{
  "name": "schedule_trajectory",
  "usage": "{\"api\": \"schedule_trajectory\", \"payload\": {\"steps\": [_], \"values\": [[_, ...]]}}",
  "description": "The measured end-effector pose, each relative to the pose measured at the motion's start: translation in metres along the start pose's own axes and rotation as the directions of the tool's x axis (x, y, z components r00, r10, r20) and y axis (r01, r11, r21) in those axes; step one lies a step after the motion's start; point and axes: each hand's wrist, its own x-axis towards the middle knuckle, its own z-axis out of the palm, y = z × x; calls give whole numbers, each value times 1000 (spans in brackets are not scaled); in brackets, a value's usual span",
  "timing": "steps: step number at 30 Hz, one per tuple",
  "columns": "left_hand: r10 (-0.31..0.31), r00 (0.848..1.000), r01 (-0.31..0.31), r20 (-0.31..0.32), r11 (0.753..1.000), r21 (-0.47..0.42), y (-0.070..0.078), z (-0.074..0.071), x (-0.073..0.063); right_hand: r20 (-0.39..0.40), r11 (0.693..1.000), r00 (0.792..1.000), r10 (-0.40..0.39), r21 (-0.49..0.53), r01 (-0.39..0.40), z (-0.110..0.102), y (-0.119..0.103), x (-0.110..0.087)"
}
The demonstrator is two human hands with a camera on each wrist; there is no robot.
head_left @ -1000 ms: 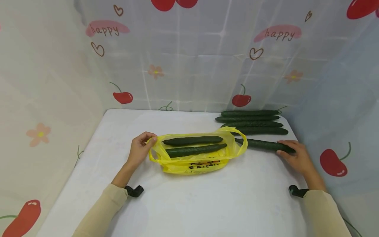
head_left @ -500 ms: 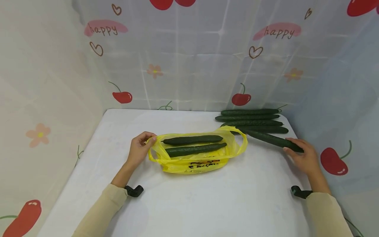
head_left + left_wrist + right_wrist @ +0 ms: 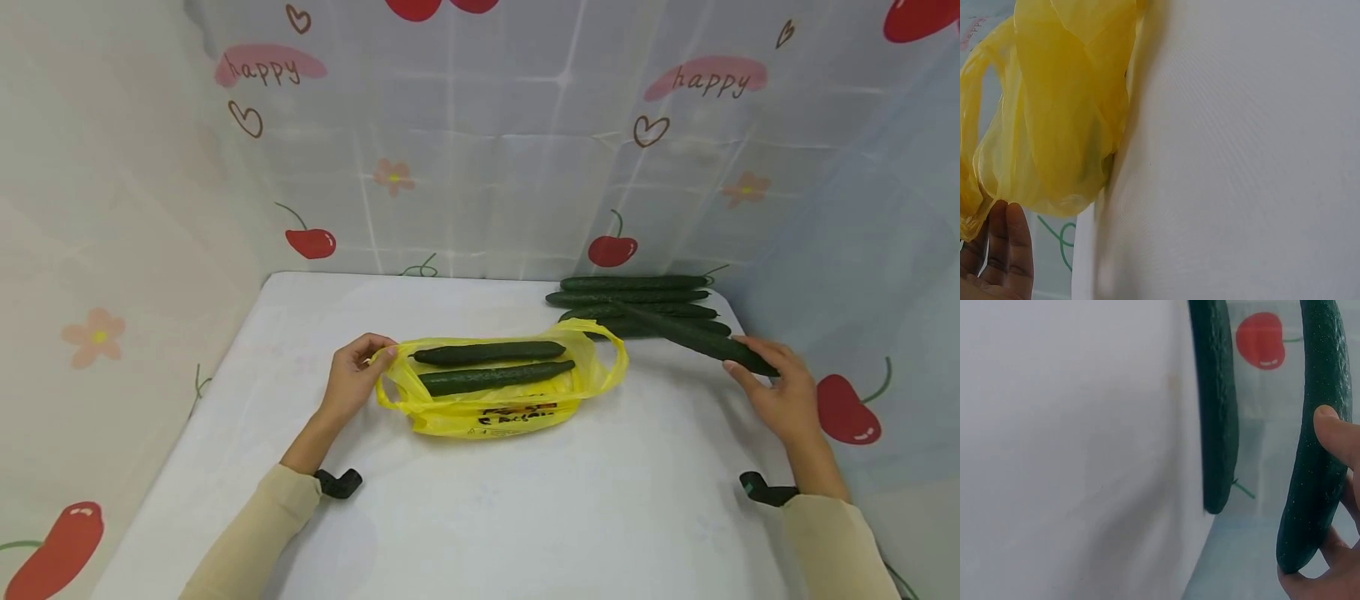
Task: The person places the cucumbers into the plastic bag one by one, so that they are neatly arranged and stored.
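My left hand [image 3: 354,379] pinches the left edge of a yellow plastic bag [image 3: 450,423]. The bag lies on its base with its mouth spread, and two cucumbers [image 3: 491,353] show inside it. In the left wrist view the fingers [image 3: 1019,244] touch the thin plastic [image 3: 1072,112]. At the right, my right hand [image 3: 783,392] grips a cucumber [image 3: 701,339] by its near end. That cucumber slants up and leftward, off the table, its far end in front of the row at the back. The thumb lies along the cucumber [image 3: 1313,475] in the right wrist view.
Several more cucumbers [image 3: 633,283] lie side by side at the back right of the white table [image 3: 480,517]. A patterned curtain [image 3: 495,183] hangs close behind the table's back edge and along both sides. The bag's right handle loop [image 3: 618,367] stands up near the row.
The right hand has lifted its cucumber from the table and moved it right and back, tilting it up. The left hand and the bag have stayed in place.
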Motion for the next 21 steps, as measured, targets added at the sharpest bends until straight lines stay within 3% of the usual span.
{"api": "schedule_trajectory", "payload": {"steps": [5, 12, 21], "values": [[4, 1000, -4, 6, 1000, -11, 2, 1, 1, -25, 994, 995, -101, 36, 102, 1, -20, 2], [-3, 1000, 3, -11, 1000, -5, 2, 1, 3, -7, 967, 970, -242, 81, 242, 14, -50, 9], [3, 1000, -3, 8, 1000, -3, 3, 4, 8, 63, 957, 958, -281, 87, 275, 40, -87, 11]]}}
